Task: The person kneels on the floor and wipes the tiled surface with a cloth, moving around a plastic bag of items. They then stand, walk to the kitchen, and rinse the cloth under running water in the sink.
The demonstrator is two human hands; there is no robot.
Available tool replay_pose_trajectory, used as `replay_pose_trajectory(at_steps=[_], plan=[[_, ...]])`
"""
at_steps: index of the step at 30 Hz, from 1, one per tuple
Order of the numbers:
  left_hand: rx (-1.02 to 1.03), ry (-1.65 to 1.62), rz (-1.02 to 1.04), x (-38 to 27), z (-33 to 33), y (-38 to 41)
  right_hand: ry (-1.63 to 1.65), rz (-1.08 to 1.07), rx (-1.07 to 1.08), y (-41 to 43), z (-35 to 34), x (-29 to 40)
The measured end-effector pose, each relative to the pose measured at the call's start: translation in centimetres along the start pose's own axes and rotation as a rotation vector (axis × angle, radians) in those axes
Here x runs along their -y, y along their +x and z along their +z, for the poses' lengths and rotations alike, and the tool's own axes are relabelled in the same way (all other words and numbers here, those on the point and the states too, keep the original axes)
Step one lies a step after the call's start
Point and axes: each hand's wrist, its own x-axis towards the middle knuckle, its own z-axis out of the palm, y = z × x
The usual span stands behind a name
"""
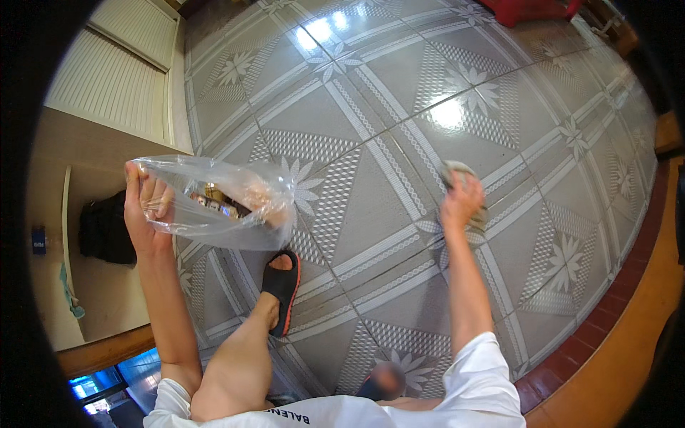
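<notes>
My left hand (150,198) grips the rim of a clear plastic bag (241,235) at the left, its mouth spread wide. Inside the bag lie some small packaged items (219,206) and other brownish contents that I cannot make out. At the right, my right hand (463,200) is closed on a greyish-green cloth (478,222) low over the patterned floor tiles (374,192); blur hides whether the cloth touches them. The two hands are well apart.
A black slide sandal (281,289) is on my foot below the bag. Open shelving (112,289) with a dark bag (109,227) and louvred doors (115,80) stand at the left. A red plastic object (527,10) is at the top right; a dark red tile border (583,321) curves along the right.
</notes>
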Motion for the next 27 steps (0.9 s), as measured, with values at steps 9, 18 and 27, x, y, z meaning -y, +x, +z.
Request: replay_pose_trajectory(at_steps=[9, 18, 27], plan=[[-0.097, 0.014, 0.065, -0.6, -4.0, 1.6, 0.648, -0.965, 0.812, -20.3, -5.2, 20.2], [-0.066, -0.002, -0.039, -3.5, -4.4, 5.5, 0.442, -0.507, 0.379, -5.9, -1.0, 12.2], [0.021, -0.031, -0.064, -5.5, -5.2, 11.9, -0.216, 0.312, -0.074, 2.4, 10.0, 8.0]])
